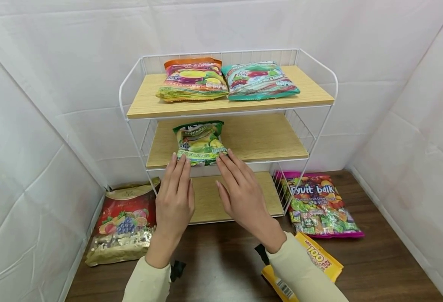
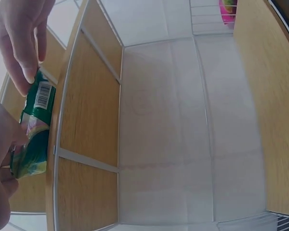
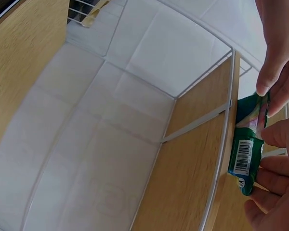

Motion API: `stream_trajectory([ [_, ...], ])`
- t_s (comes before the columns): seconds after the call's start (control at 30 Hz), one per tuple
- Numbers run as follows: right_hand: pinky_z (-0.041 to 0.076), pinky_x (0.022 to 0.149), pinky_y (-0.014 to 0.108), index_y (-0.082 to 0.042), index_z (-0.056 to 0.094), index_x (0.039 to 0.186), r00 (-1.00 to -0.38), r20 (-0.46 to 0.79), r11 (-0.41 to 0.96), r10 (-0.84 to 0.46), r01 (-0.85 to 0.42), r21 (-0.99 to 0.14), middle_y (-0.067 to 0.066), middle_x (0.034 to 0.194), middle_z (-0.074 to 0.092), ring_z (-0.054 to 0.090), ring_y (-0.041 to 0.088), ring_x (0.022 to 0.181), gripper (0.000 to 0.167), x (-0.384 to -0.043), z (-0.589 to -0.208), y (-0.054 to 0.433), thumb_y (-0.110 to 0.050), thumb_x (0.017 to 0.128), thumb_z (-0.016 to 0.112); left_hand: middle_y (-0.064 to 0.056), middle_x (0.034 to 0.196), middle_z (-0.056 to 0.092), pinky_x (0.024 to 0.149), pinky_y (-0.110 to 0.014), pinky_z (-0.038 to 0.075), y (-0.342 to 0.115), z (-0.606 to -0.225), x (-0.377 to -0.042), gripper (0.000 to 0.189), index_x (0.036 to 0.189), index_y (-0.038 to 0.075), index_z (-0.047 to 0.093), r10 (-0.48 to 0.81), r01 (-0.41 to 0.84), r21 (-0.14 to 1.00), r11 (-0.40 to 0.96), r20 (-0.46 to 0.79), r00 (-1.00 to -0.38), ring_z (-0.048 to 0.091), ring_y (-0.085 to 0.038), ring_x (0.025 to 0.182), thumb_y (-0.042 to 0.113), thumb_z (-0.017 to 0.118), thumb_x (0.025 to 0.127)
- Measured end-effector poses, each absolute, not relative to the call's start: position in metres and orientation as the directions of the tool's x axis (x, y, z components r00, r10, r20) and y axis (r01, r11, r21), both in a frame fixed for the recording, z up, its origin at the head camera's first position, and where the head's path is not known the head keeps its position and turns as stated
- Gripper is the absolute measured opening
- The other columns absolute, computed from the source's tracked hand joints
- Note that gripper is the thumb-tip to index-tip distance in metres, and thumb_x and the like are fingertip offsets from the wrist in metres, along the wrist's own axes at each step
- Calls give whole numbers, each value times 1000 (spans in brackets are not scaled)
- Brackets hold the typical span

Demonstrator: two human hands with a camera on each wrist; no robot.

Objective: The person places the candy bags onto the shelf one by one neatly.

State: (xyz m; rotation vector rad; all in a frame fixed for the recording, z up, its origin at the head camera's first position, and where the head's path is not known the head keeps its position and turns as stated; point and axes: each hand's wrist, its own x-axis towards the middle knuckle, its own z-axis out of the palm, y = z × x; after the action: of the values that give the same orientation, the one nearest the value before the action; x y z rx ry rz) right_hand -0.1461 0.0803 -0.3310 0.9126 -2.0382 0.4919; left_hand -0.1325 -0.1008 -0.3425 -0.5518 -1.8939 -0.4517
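"Well, what are those hands doing?"

"Both are at the green bag (image 1: 198,140). The head camera has it from above: the left hand (image 1: 174,203) puts its fingertips to the near left corner, the right hand (image 1: 242,195) to the near right one."

"Gripping it?"

"Just touching, I'd say, with straight fingers, thumbs held lower than the bag. In the wrist views the thumbs overlap it, and from those alone I couldn't tell whether they touch."

"And where does the bag lie?"

"On the left half of the middle shelf (image 1: 260,134), right up at the front edge. From above you get its printed fruit; the right wrist camera shows a barcode (image 3: 243,156) instead."

"What else do the wrists see?"

"The board's underside, crossed by pale bars (image 2: 89,160). The head camera misses those."

"But it has the wider scene?"

"Yes. On the top shelf (image 1: 312,86) an orange-edged bag (image 1: 193,79) sits beside a teal-edged bag (image 1: 260,79). Down on the dark table (image 1: 391,264), a red-and-gold bag (image 1: 125,226) lies left of the wire rack (image 1: 336,86) and a Fyvit baik bag (image 1: 321,205) right of it. A yellow packet (image 1: 321,256) is nearer, partly hidden by the right sleeve (image 1: 300,268). The left wrist camera catches only a pink scrap beyond the wire."
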Motion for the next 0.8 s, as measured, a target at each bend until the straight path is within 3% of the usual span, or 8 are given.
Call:
stream_trajectory([
  [0.17, 30, 109, 43, 7, 49, 135, -408, 812, 660, -416, -751, -39, 20, 138, 49, 36, 32, 135, 50, -151, -331, 80, -13, 91, 61, -23, 133, 52, 106, -45, 35, -100, -339, -137, 44, 130, -10, 52, 175, 558, 59, 828, 918, -356, 42, -37, 130, -8, 59, 87],
  [0.33, 28, 110, 41, 8, 49, 135, -420, 808, 659, -414, -750, -52, 20, 138, 48, 35, 32, 135, 52, -155, -331, 80, -11, 89, 63, -23, 133, 52, 107, -43, 34, -100, -338, -140, 42, 130, -10, 53, 173, 551, 74, 832, 907, -384, 42, -35, 130, -9, 59, 88],
  [0.53, 30, 109, 42, 8, 49, 134, -419, 803, 664, -424, -747, -39, 21, 138, 49, 36, 33, 135, 52, -156, -332, 78, -12, 89, 64, -22, 133, 52, 107, -42, 34, -101, -340, -141, 51, 131, -9, 51, 166, 526, 83, 846, 898, -408, 41, -35, 131, -10, 65, 82],
  [0.8, 28, 110, 41, 6, 48, 136, -458, 773, 674, -439, -737, -54, 21, 139, 47, 36, 33, 135, 51, -153, -336, 77, -13, 91, 61, -21, 135, 51, 108, -46, 31, -102, -347, -141, 46, 132, -8, 51, 155, 510, 97, 855, 890, -428, 39, -35, 133, -6, 60, 87],
])
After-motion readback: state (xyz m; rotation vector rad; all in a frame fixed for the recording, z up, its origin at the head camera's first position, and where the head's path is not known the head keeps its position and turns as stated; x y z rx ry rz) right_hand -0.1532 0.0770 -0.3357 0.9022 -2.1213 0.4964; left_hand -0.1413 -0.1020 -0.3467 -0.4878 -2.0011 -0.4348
